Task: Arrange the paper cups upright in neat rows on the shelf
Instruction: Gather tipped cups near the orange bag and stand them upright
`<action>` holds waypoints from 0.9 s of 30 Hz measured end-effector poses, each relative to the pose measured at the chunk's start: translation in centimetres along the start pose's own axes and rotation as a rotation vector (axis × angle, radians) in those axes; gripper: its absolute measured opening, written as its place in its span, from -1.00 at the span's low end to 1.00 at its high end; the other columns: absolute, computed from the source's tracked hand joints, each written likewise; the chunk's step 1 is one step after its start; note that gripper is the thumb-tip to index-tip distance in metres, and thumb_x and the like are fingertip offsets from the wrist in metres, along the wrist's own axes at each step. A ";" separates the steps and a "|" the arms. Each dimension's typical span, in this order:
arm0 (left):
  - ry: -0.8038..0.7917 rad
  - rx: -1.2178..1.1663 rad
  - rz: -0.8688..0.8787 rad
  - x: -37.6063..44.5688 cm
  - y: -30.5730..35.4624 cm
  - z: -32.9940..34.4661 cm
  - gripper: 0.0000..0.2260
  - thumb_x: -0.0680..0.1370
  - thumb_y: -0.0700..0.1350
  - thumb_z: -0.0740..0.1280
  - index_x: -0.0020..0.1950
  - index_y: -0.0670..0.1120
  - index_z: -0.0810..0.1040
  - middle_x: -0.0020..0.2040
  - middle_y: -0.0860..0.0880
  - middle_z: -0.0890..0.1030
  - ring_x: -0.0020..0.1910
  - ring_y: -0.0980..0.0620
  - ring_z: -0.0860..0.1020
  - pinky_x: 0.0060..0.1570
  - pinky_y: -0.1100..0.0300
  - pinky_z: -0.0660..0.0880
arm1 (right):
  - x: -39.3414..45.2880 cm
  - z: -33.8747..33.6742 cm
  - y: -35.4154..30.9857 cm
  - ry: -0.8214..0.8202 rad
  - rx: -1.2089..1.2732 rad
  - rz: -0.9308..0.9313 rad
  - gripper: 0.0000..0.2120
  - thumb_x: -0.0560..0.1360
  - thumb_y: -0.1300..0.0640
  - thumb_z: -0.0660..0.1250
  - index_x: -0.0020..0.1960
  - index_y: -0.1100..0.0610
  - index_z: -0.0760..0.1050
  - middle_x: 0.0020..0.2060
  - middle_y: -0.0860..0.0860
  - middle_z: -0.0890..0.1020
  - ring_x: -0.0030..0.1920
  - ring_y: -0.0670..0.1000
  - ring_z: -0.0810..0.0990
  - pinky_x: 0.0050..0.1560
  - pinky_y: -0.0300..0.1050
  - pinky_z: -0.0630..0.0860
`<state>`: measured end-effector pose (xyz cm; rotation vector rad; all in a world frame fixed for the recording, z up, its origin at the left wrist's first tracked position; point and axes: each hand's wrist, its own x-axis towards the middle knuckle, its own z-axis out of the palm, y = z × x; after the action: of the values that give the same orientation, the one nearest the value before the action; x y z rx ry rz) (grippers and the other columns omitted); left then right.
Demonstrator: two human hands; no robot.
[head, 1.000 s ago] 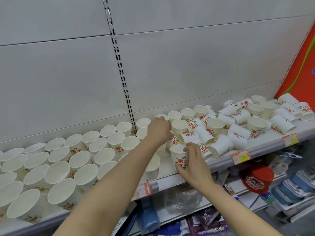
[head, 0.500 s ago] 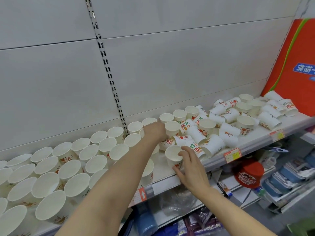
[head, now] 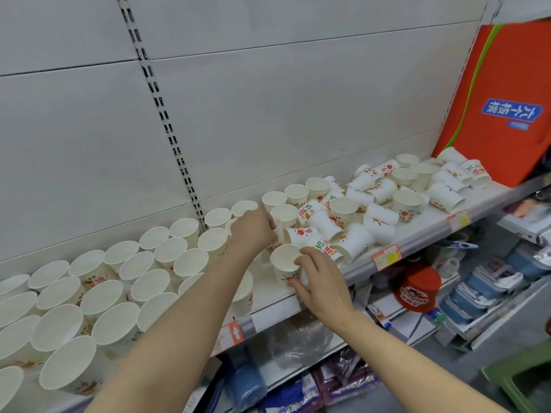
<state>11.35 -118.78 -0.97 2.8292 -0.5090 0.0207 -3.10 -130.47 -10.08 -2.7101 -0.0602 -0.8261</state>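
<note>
The white shelf [head: 417, 225] carries upright paper cups [head: 89, 293] in rows on its left and tumbled cups [head: 372, 204] on its right. The right hand [head: 322, 281] grips one upright cup [head: 284, 263] near the front edge. The left hand [head: 253, 231] pinches a lying cup [head: 298, 235] behind it.

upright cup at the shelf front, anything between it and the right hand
Nothing visible. The right hand already touches the upright cup, fingers on its rim and side. The tipped cups lie just behind it.
</note>
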 end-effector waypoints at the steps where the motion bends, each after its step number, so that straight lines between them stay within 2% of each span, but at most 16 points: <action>1: 0.022 0.067 0.037 -0.5 0.1 0.2 -0.97 0.40 -0.11 0.41 -0.19 -0.01 0.59 -0.23 0.02 0.61 -0.22 -0.04 0.55 -0.35 0.22 0.33 | 0.2 -0.1 0.1 0.000 0.000 -0.019 -0.65 0.39 0.03 0.46 0.09 0.13 0.47 0.18 0.09 0.50 0.15 0.12 0.50 0.13 0.03 0.51; 4: 0.063 0.207 0.089 -1.3 0.0 0.5 -0.99 0.43 -0.11 0.36 -0.19 0.00 0.57 -0.21 -0.01 0.62 -0.20 -0.06 0.57 -0.32 0.20 0.37 | 0.8 -0.2 0.3 0.017 0.026 -0.095 -0.67 0.41 0.01 0.44 0.07 0.14 0.48 0.15 0.08 0.52 0.10 0.10 0.51 0.07 0.00 0.51; 9: 0.003 0.097 -0.012 -1.4 -0.3 0.2 -0.87 0.37 -0.01 0.46 -0.10 0.07 0.64 -0.12 0.06 0.66 -0.08 -0.01 0.60 -0.20 0.18 0.50 | 0.8 -1.5 3.1 0.051 0.124 -0.186 -0.68 0.45 -0.02 0.38 0.12 0.12 0.48 0.12 0.03 0.53 0.11 0.05 0.49 0.10 -0.12 0.43; 12: 0.063 0.026 -0.087 -1.5 1.2 0.4 -0.85 0.39 0.03 0.47 -0.05 0.09 0.65 -0.07 0.08 0.67 -0.03 0.01 0.60 -0.13 0.13 0.54 | 0.7 -3.3 6.7 0.101 0.165 -0.229 -0.73 0.47 0.04 0.36 0.12 0.14 0.50 0.07 0.03 0.55 0.06 0.05 0.51 0.05 -0.10 0.46; 15: 0.167 -0.006 -0.082 -1.7 4.7 0.9 -0.84 0.46 0.06 0.44 0.02 0.09 0.66 -0.04 0.11 0.68 -0.03 0.04 0.61 -0.10 0.13 0.55 | 1.2 -5.1 11.9 0.149 0.173 -0.207 -0.79 0.48 0.11 0.35 0.09 0.13 0.53 0.00 0.01 0.58 0.02 0.06 0.52 0.01 -0.07 0.48; 18: 0.223 -0.027 -0.050 -2.0 9.0 2.1 -0.84 0.49 0.09 0.41 0.04 0.11 0.66 -0.03 0.15 0.67 -0.06 0.09 0.60 -0.12 0.14 0.55 | 1.7 -6.5 17.7 0.168 0.132 -0.105 -0.77 0.43 0.19 0.39 0.08 0.14 0.53 -0.02 0.02 0.57 0.01 0.06 0.49 0.03 -0.11 0.44; 20: 0.223 -0.045 -0.001 -2.2 11.8 3.3 -0.81 0.49 0.09 0.41 0.07 0.12 0.64 0.00 0.16 0.65 -0.03 0.11 0.58 -0.12 0.14 0.53 | 2.4 -7.4 20.7 0.117 0.089 -0.048 -0.69 0.38 0.24 0.43 0.11 0.15 0.52 0.00 0.03 0.57 0.02 0.07 0.47 0.04 -0.15 0.37; 23: 0.104 -0.036 0.148 -2.3 16.0 5.4 -0.73 0.46 0.09 0.44 0.14 0.12 0.60 0.08 0.10 0.61 0.08 0.05 0.52 0.00 0.06 0.50 | 4.2 -8.3 23.1 -0.069 0.019 -0.078 -0.61 0.38 0.19 0.41 0.20 0.11 0.48 0.07 0.03 0.55 0.06 0.11 0.45 0.05 -0.08 0.39; 25: 0.050 0.015 0.186 -2.2 18.0 6.6 -0.67 0.45 0.10 0.45 0.19 0.12 0.55 0.13 0.06 0.57 0.13 0.01 0.49 0.06 0.04 0.48 | 5.5 -8.6 23.8 -0.146 0.036 -0.128 -0.62 0.41 0.16 0.39 0.22 0.10 0.48 0.10 0.02 0.54 0.09 0.10 0.44 0.04 -0.07 0.39; 27: 0.068 0.017 0.164 -2.1 18.9 7.4 -0.65 0.45 0.09 0.44 0.21 0.12 0.52 0.17 0.06 0.54 0.17 0.01 0.46 0.05 0.08 0.46 | 6.3 -8.6 24.5 -0.163 0.085 -0.120 -0.67 0.45 0.13 0.37 0.21 0.09 0.50 0.12 0.01 0.54 0.13 0.09 0.42 0.03 -0.07 0.39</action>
<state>2.62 -137.09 -3.41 2.7844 -0.7273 0.1531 0.64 -156.66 -6.62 -2.7078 -0.2894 -0.6179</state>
